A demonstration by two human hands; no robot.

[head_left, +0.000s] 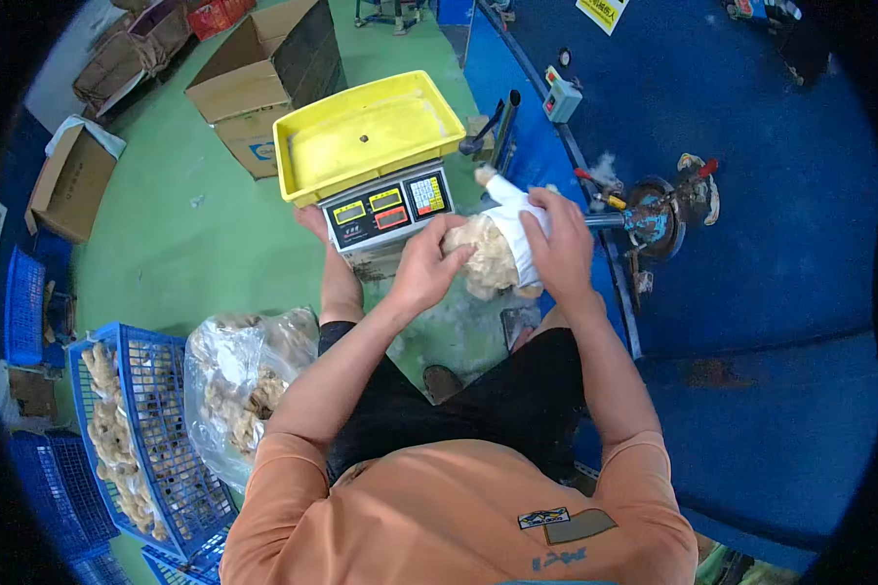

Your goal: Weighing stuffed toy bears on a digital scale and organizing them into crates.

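Observation:
Between my hands, above my knees, is a cream plush toy point(486, 258) with curly fur. It wears a white garment point(513, 216), and one small limb sticks out at the far end. My left hand point(427, 265) is closed on the furry part, thumb pressed against it. From the other side my right hand point(562, 244) grips the white cloth, fingers bent over it. Part of the toy is hidden under the fingers. Just beyond my left hand stands a digital scale point(385, 213) with a yellow tray point(439, 148) on top, holding one small dark object.
A blue machine panel point(751, 273) rises on my right, with a metal nozzle point(607, 221) reaching toward the toy. To my left are a plastic bag point(249, 361) of plush pieces and a blue crate point(166, 419) of plush toys. An open cardboard box point(249, 112) stands beyond.

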